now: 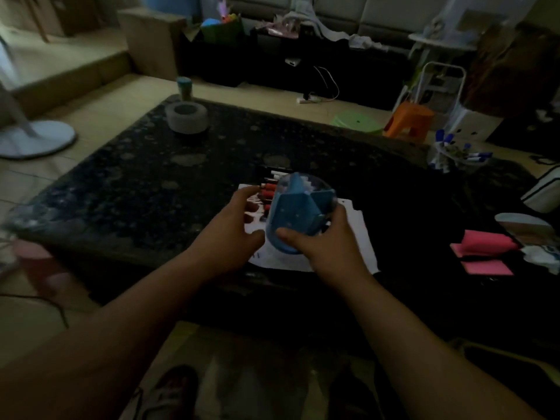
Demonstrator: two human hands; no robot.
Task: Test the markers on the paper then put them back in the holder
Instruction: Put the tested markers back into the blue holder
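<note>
Right hand (325,241) gripped the tilted blue holder (298,207) above the paper (360,237). Left hand (233,228) lay open beside it, fingers near the red markers (268,190).

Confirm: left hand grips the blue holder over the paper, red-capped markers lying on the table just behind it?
Not quite: the right hand grips the blue holder, not the left hand, which is open beside it. The head view shows this. Paper and red-capped markers are as stated.

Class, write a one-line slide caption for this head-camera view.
Right hand tilts a blue holder over white paper; left hand hovers by red markers.
</note>
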